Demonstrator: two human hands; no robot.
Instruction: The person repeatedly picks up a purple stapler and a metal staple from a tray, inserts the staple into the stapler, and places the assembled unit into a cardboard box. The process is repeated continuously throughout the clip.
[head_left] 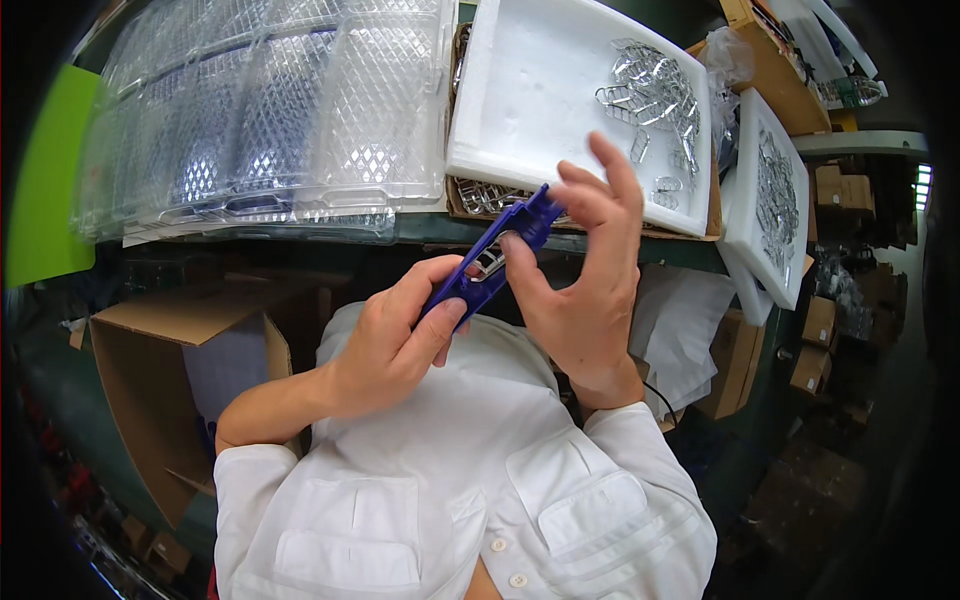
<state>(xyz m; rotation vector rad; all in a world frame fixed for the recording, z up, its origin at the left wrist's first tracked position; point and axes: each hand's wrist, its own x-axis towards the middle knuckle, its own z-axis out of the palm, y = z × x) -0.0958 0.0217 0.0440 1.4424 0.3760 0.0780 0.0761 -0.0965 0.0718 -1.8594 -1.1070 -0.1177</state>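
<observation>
Holding: left hand pinches near end of blue plastic clip; right hand thumb touches far end, fingers spread | Position: clip between hands, white foam tray beyond | Handling: likely light, stiff, smooth; grip long sides, clear of metal wire.

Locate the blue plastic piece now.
The blue piece is near the head view's centre, in the left hand, right hand at its upper end, near the white tray.
</observation>
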